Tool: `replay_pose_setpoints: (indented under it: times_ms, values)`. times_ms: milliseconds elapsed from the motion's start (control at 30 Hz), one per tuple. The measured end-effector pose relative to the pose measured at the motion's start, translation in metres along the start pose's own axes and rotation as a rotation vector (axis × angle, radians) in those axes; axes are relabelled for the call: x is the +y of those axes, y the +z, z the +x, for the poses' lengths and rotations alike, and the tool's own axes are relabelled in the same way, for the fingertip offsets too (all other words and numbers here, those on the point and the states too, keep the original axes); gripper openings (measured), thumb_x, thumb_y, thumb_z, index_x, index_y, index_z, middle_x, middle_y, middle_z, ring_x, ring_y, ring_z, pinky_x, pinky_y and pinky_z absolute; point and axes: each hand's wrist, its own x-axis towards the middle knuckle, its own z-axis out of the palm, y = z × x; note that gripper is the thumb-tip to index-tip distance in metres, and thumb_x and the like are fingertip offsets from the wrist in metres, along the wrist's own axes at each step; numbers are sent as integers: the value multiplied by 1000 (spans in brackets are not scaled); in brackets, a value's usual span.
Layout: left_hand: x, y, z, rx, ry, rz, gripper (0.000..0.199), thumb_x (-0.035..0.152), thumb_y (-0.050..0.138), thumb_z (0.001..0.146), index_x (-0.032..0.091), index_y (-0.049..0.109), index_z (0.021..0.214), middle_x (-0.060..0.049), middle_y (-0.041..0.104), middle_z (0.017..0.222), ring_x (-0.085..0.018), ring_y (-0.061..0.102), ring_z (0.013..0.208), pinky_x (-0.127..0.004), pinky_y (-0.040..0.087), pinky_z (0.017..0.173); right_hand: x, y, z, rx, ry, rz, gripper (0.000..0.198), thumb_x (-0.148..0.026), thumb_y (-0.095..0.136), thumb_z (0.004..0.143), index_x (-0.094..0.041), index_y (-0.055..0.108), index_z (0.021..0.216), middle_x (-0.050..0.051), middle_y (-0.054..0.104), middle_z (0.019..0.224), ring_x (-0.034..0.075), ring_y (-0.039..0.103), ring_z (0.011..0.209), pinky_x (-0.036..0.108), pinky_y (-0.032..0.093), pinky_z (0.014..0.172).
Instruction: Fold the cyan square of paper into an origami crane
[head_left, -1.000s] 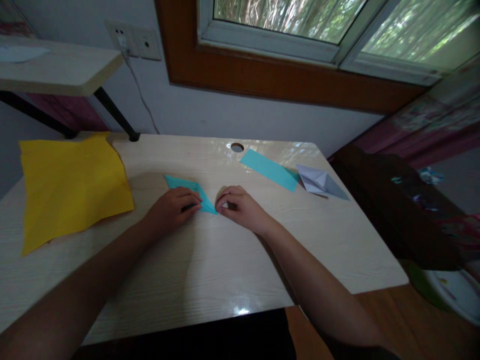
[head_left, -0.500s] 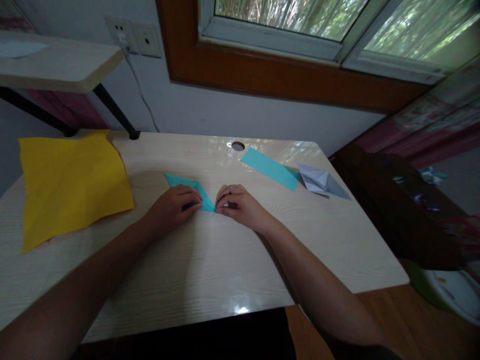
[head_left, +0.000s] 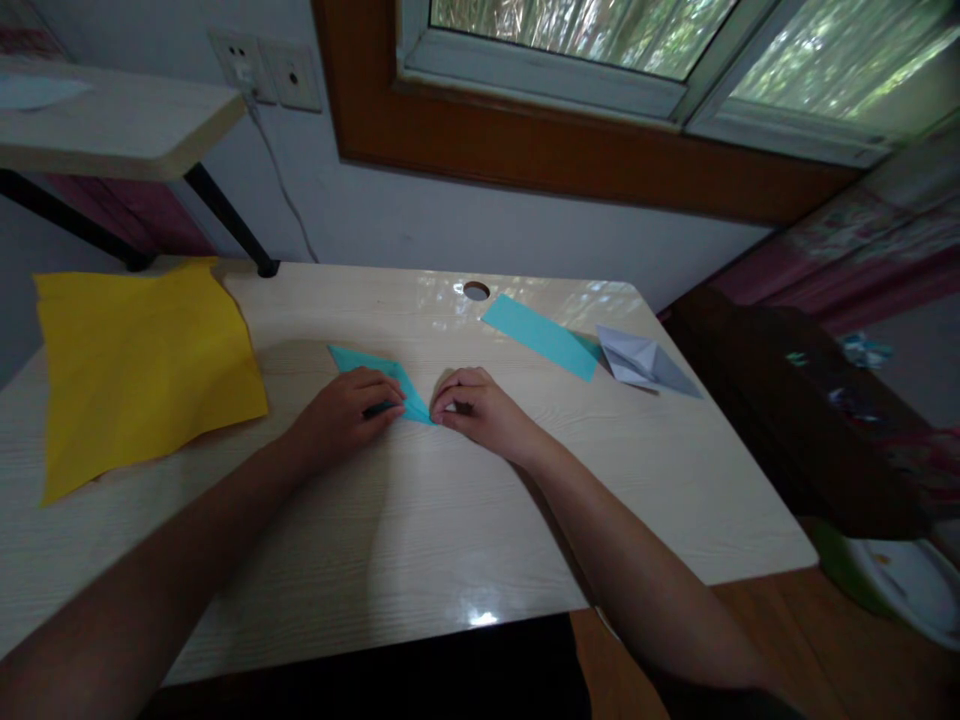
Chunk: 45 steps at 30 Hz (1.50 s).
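Note:
A folded piece of turquoise paper [head_left: 409,390] lies on the pale wood-grain table [head_left: 465,520], with one pointed end toward the upper left and the other toward the right. My left hand [head_left: 360,405] is closed on its lower middle, thumb and fingertips pinching the near edge. At the right tip, my right hand [head_left: 476,408] pinches the paper between thumb and fingers. Parts of the folds are hidden under my left fingers.
Yellow paper [head_left: 150,370] lies at the left. Toward the back right are a flat turquoise strip [head_left: 540,335] and a folded white paper boat [head_left: 641,358]. A round hole [head_left: 476,291] pierces the table near its back edge. A raised shelf [head_left: 112,120] stands at the back left.

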Motion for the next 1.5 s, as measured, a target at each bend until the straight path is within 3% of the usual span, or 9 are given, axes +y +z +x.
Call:
replay_pose_setpoints:
  times_ms: [367,633,833,1100,1267,1500]
  values:
    - [6,-2,1,-19,-95,33,19,36,61,97,21,67,106,-6,70,104,-25,63,100,-42,50,93,1,3,0,8,2,-27,7,-22,76,89,-22,73,83,2,71,94,18,65,96,40,42,96]
    - [2,1,1,11,-40,66,15,30,59,97,21,69,105,-9,65,119,-26,60,111,-46,49,101,3,5,-2,10,-28,-44,2,-24,74,92,-23,73,90,1,71,96,17,64,97,38,42,96]
    - [0,3,1,-3,-13,103,17,28,58,98,20,70,107,-10,65,119,-27,59,110,-47,49,100,1,9,-1,20,-17,-100,13,-35,71,95,-23,73,92,3,71,97,19,64,97,38,42,95]
    - [-2,6,1,7,-2,123,18,30,57,100,20,69,109,-9,66,119,-26,59,108,-47,49,99,3,13,1,49,16,-106,5,-27,77,90,-23,74,88,3,71,96,19,63,97,37,41,94]
    - [0,5,0,5,-33,163,24,32,57,100,20,66,118,-10,65,121,-27,58,111,-47,49,100,6,14,1,59,31,-87,5,-24,80,87,-23,75,86,3,69,95,19,62,96,38,41,95]
    - [-2,6,0,42,-8,158,20,30,56,100,21,66,115,-9,65,120,-26,59,109,-45,49,99,5,13,2,65,43,-63,7,-25,82,85,-22,75,83,3,69,95,19,63,96,39,40,94]
